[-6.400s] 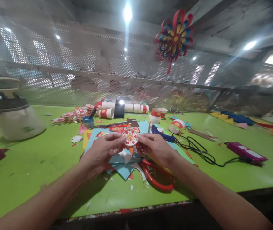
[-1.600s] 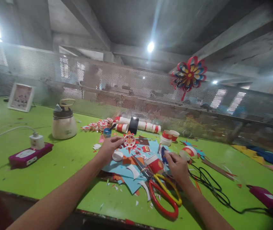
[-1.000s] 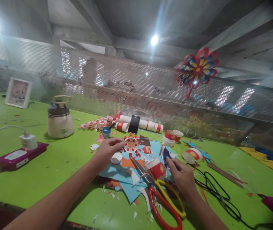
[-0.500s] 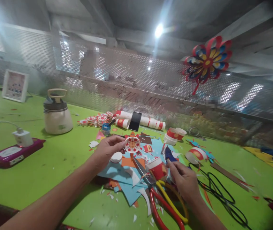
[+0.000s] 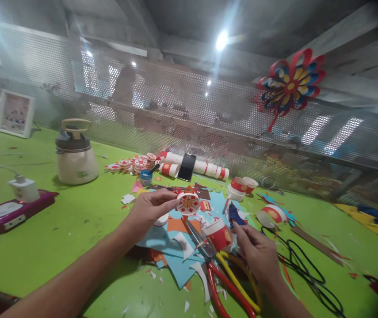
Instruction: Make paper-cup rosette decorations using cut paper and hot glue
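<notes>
My left hand [image 5: 149,211] pinches a small paper turtle [image 5: 189,203] by its left edge. The turtle has a round white shell with red and yellow patterning and orange bits at top and bottom. In my right hand [image 5: 258,251] is a blue hot glue gun [image 5: 234,214], its tip pointing up and left, a short gap from the turtle. Between my hands lie large scissors [image 5: 213,256] with red and yellow handles, blades apart. A cut red and white paper cup piece [image 5: 217,234] rests by the blades. Under them are light blue paper sheets [image 5: 178,265] and scraps.
Finished round paper pieces [image 5: 135,163], a small blue jar [image 5: 146,177], paper cup rolls [image 5: 202,167] and a phone [image 5: 187,167] stand behind. A kettle-like jug [image 5: 76,159] and purple power strip [image 5: 13,210] are left. A black cord [image 5: 303,265] loops right.
The turtle has tilted back, showing more of its rim, and moved slightly right and down with my left hand. The glue gun has barely moved.
</notes>
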Motion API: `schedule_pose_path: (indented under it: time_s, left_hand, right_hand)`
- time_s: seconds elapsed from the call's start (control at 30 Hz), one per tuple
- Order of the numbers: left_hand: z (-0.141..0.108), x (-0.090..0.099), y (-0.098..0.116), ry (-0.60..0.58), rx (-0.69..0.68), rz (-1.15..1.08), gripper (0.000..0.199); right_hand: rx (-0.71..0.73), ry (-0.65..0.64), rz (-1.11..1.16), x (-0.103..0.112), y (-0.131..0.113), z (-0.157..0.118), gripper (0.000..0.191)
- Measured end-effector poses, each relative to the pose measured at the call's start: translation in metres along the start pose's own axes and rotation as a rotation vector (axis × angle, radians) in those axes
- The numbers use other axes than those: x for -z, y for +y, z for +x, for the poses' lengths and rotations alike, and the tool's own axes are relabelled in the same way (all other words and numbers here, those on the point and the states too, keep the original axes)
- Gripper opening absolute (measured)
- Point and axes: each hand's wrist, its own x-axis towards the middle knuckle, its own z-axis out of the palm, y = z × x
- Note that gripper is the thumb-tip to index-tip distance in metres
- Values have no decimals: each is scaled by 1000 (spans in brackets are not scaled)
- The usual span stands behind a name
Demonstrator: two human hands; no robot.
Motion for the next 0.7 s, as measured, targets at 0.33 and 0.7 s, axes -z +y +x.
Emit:
schedule_pose_path:
  time_s: [0.33,0.7]
  left_hand:
    - [-5,-10,5,-46,94,-43,12]
    - [-8,-12,6,-144,103,-125,10]
  right_hand:
    - [106,-351,27,3,-77,29,26]
    - [-163,-401,566,-30,-90,33,16]
